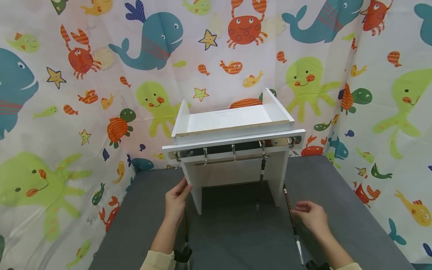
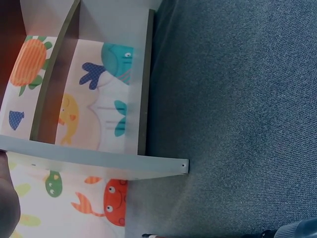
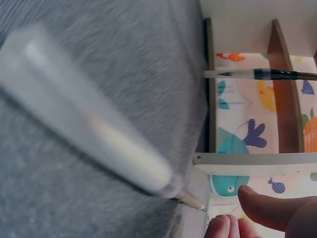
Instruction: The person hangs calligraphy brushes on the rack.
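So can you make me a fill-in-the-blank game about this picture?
The shelf is coloured ____.
The number of hooks along its front is ____.
Counting from the right, the hanging brush is on the ____ hook.
The hand gripping the shelf is the person's ____ one.

Missing words: white; five; second; left.

Parts went unseen.
The right wrist view blurred the near brush (image 3: 99, 119) and cropped the right hand (image 3: 285, 213); the left wrist view cropped the left hand (image 2: 7, 203); in the head view, black wrist gear (image 1: 182, 255) partly hid another brush (image 1: 186, 230).
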### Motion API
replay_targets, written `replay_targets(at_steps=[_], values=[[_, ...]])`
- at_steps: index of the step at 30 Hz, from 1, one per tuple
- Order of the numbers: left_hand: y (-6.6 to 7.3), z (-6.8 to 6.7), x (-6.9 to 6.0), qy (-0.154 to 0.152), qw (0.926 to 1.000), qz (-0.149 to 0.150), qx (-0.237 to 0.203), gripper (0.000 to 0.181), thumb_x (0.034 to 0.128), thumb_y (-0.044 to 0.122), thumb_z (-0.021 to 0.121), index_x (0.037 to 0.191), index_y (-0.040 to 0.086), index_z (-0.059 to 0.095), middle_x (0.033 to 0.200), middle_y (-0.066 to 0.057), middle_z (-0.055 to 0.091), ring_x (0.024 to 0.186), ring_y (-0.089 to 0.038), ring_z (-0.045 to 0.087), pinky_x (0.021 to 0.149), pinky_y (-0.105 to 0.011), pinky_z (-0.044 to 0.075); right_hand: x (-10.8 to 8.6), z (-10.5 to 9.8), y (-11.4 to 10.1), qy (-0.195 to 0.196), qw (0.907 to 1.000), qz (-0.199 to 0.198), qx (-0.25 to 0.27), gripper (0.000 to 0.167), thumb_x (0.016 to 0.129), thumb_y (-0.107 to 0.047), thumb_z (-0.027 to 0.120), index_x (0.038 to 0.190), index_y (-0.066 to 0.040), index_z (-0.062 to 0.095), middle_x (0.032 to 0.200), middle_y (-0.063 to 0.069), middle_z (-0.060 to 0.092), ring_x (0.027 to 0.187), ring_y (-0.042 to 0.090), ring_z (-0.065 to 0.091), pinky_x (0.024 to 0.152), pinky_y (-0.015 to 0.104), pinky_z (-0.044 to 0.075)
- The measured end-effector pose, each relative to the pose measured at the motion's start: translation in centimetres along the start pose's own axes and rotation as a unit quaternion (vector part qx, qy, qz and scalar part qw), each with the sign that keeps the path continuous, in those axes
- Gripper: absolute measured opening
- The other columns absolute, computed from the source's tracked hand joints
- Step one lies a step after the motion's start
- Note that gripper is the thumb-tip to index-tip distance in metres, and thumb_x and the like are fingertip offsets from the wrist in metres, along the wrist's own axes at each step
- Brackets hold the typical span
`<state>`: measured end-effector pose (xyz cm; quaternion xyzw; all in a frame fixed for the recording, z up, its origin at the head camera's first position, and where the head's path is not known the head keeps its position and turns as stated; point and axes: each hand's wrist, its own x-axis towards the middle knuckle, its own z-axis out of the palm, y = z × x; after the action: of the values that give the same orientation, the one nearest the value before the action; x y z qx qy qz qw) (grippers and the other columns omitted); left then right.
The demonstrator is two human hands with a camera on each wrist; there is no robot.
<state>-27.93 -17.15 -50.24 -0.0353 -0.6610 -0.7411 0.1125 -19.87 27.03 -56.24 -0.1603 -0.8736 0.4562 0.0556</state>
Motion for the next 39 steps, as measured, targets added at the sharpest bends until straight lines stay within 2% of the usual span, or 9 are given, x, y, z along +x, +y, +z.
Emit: replay_targets(at_steps=[5, 11, 18, 23, 28, 31, 34, 39], values=[[-0.1, 0.2, 0.2, -0.007, 0.9999, 0.010, 0.000, 0.047, 0.0924, 0.014, 0.074, 0.137, 0.005, 0.061, 0.139, -0.008, 0.061, 0.128, -0.010, 0.059, 0.098, -0.019, 0.050, 0.1, 0.1, 0.6, -0.021, 0.9992, 0.013, -0.031, 0.050, 0.085, -0.026, 0.083, 0.118, 0.006, 0.065, 0.104, 0.020, 0.075, 0.093, 0.035, 0.070, 0.067, 0.038, 0.056], [-0.2, 0.2, 0.2, 0.004, 0.9999, -0.005, 0.010, 0.047, 0.0914, 0.016, 0.076, 0.136, 0.008, 0.063, 0.137, -0.006, 0.063, 0.127, -0.011, 0.060, 0.097, -0.019, 0.051, 0.0, 0.5, 1.1, -0.055, 0.9964, 0.034, -0.055, 0.052, 0.080, -0.033, 0.085, 0.109, 0.007, 0.067, 0.095, 0.018, 0.074, 0.089, 0.034, 0.067, 0.072, 0.047, 0.053], [-0.3, 0.1, 0.1, 0.000, 0.9998, -0.006, 0.018, 0.047, 0.0917, 0.017, 0.075, 0.136, 0.008, 0.063, 0.138, -0.006, 0.062, 0.133, -0.018, 0.056, 0.102, -0.026, 0.050, 0.0, 1.0, 1.3, -0.044, 0.9957, 0.017, -0.080, 0.045, 0.079, -0.031, 0.086, 0.100, 0.004, 0.069, 0.083, 0.009, 0.075, 0.079, 0.027, 0.068, 0.068, 0.045, 0.052], [-0.4, 0.1, 0.0, -0.001, 0.9997, -0.008, 0.022, 0.047, 0.0923, 0.018, 0.075, 0.137, 0.007, 0.062, 0.139, -0.005, 0.061, 0.134, -0.019, 0.055, 0.102, -0.026, 0.049, -0.1, 1.1, 1.1, -0.044, 0.9948, 0.013, -0.091, 0.041, 0.077, -0.029, 0.086, 0.096, 0.004, 0.070, 0.082, 0.009, 0.073, 0.078, 0.027, 0.067, 0.065, 0.043, 0.051], [-0.4, 0.0, 0.0, -0.001, 0.9998, -0.006, 0.019, 0.047, 0.0922, 0.017, 0.075, 0.136, 0.007, 0.062, 0.139, -0.006, 0.061, 0.132, -0.018, 0.056, 0.101, -0.025, 0.050, 0.0, 1.2, 1.2, -0.041, 0.9942, 0.004, -0.099, 0.026, 0.077, -0.023, 0.085, 0.087, -0.002, 0.074, 0.082, 0.009, 0.073, 0.079, 0.028, 0.065, 0.062, 0.039, 0.048], [-0.3, 0.0, 0.0, -0.001, 0.9998, -0.005, 0.019, 0.048, 0.0918, 0.017, 0.075, 0.136, 0.007, 0.062, 0.139, -0.006, 0.061, 0.132, -0.019, 0.056, 0.102, -0.028, 0.049, 0.2, 1.2, 1.3, -0.040, 0.9950, 0.003, -0.092, 0.019, 0.078, -0.020, 0.082, 0.084, -0.003, 0.076, 0.077, 0.006, 0.074, 0.073, 0.023, 0.066, 0.060, 0.036, 0.047], [-0.1, -0.1, 0.1, 0.001, 0.9998, -0.012, 0.014, 0.047, 0.0916, 0.017, 0.076, 0.136, 0.008, 0.063, 0.139, -0.006, 0.062, 0.131, -0.017, 0.057, 0.104, -0.030, 0.048, 0.3, 1.1, 1.4, -0.044, 0.9964, 0.010, -0.072, 0.018, 0.078, -0.017, 0.080, 0.087, -0.001, 0.077, 0.073, 0.005, 0.074, 0.064, 0.017, 0.067, 0.057, 0.033, 0.049], [-0.1, -0.1, 0.2, 0.005, 0.9997, -0.021, 0.006, 0.047, 0.0915, 0.014, 0.075, 0.136, 0.008, 0.062, 0.138, -0.006, 0.062, 0.129, -0.013, 0.058, 0.105, -0.029, 0.048, 0.5, 1.0, 1.3, -0.058, 0.9978, 0.029, -0.014, 0.022, 0.080, -0.009, 0.077, 0.094, 0.008, 0.075, 0.079, 0.014, 0.075, 0.061, 0.018, 0.072, 0.057, 0.031, 0.058]])
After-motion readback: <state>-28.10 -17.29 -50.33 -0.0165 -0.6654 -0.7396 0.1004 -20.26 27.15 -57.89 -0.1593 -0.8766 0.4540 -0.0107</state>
